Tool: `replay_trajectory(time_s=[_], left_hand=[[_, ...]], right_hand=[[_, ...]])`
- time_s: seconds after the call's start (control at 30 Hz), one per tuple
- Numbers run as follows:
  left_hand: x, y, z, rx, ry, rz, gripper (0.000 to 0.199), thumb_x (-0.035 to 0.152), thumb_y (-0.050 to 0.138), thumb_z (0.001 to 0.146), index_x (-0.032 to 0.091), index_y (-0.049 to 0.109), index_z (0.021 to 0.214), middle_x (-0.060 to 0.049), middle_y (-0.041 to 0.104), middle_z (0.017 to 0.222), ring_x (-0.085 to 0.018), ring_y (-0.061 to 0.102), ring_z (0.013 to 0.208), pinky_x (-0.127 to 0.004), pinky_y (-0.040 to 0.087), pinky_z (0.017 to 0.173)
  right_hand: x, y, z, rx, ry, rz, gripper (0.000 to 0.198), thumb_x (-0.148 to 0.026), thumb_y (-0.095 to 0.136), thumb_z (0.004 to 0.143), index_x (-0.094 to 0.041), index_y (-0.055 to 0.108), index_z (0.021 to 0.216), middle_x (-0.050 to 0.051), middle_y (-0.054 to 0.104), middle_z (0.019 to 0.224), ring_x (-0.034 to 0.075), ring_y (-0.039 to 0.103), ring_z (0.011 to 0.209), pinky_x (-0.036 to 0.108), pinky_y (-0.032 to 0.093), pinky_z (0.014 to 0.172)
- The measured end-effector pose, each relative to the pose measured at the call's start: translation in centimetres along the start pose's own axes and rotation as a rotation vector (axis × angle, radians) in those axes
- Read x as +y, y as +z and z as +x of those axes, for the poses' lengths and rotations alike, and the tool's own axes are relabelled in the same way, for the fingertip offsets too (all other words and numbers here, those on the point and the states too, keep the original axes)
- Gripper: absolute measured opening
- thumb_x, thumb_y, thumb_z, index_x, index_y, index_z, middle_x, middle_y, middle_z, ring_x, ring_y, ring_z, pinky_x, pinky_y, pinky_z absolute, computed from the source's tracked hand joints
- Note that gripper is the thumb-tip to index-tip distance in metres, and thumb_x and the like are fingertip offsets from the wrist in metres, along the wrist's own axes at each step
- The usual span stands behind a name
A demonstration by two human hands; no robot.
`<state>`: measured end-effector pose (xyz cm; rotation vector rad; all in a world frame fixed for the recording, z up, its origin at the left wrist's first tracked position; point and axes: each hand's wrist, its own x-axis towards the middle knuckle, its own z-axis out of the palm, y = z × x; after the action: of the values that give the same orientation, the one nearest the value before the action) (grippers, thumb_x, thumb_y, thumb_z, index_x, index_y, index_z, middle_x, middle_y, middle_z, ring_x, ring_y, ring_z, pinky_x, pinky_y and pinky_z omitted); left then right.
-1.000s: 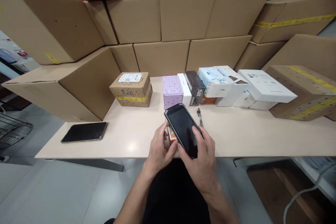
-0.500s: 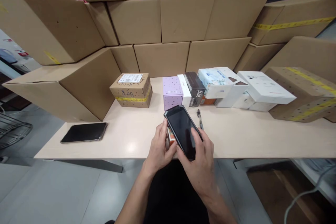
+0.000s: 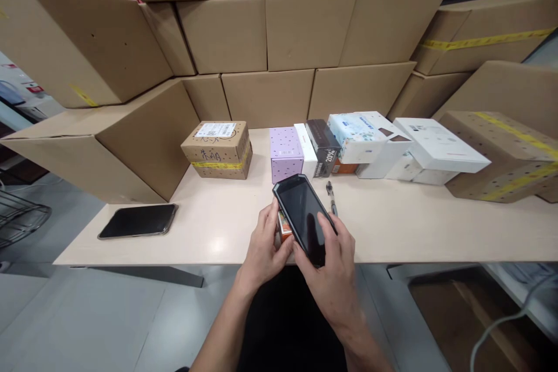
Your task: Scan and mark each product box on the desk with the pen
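My right hand (image 3: pixel 332 264) is closed round the lower end of a black handheld with a dark screen (image 3: pixel 300 209), its fingers along the right edge and over the glass. The handheld is tilted, its top pointing up and left. Below its left edge shows part of a small orange and white box (image 3: pixel 286 228), mostly hidden by the handheld. My left hand (image 3: pixel 265 247) is closed round this box, fingers upright at its left side and thumb at its front. A pen (image 3: pixel 331 197) lies on the table just beyond my right fingers.
On the pale table (image 3: pixel 209 221) a phone (image 3: pixel 138 221) lies at left and a taped carton (image 3: pixel 218 154) stands behind it. A purple box (image 3: pixel 286 148) and several white and dark boxes line the back. Stacked cardboard boxes (image 3: pixel 268 99) wall the rear and sides.
Both hands, the handheld and the small box hold nearly the same pose. The view has shifted very slightly.
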<state>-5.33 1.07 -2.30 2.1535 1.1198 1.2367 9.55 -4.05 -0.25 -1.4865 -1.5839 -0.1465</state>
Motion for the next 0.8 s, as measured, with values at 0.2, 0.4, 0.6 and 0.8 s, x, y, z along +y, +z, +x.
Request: replay_trajectory(time_s=[0.2, 0.4, 0.6, 0.8], left_hand=[[-0.04, 0.11, -0.43, 0.044, 0.079, 0.117, 0.075, 0.027, 0.054, 0.096, 0.023, 0.014, 0.159, -0.017, 0.043, 0.15, -0.027, 0.045, 0.139, -0.044, 0.046, 0.11], [-0.24, 0.37, -0.62, 0.105, 0.126, 0.179, 0.071, 0.026, 0.056, 0.096, 0.025, 0.022, 0.158, -0.016, 0.049, 0.146, -0.027, 0.049, 0.136, -0.043, 0.048, 0.109], [-0.06, 0.17, -0.4, 0.111, 0.1, 0.117, 0.069, 0.025, 0.058, 0.095, 0.026, 0.027, 0.156, -0.016, 0.05, 0.144, -0.026, 0.05, 0.135, -0.043, 0.049, 0.109], [-0.05, 0.11, -0.12, 0.115, 0.081, 0.033, 0.066, 0.028, 0.06, 0.095, 0.027, 0.032, 0.155, -0.016, 0.052, 0.14, -0.026, 0.054, 0.13, -0.041, 0.054, 0.102]], right_hand=[[-0.15, 0.12, -0.14, 0.023, 0.004, 0.002, 0.062, -0.035, 0.067, 0.089, -0.019, 0.043, 0.144, 0.019, 0.049, 0.137, 0.033, 0.051, 0.127, 0.058, 0.05, 0.101], [-0.11, 0.39, -0.14, 0.034, -0.003, -0.004, 0.062, -0.034, 0.067, 0.088, -0.019, 0.043, 0.143, 0.02, 0.05, 0.137, 0.033, 0.051, 0.127, 0.058, 0.05, 0.1], [-0.13, 0.3, -0.13, 0.041, 0.003, 0.002, 0.065, -0.035, 0.067, 0.088, -0.019, 0.041, 0.146, 0.019, 0.051, 0.137, 0.032, 0.051, 0.127, 0.058, 0.051, 0.101], [-0.13, 0.36, -0.1, 0.05, 0.014, 0.014, 0.067, -0.035, 0.067, 0.088, -0.019, 0.041, 0.147, 0.019, 0.051, 0.137, 0.032, 0.052, 0.127, 0.057, 0.051, 0.101]])
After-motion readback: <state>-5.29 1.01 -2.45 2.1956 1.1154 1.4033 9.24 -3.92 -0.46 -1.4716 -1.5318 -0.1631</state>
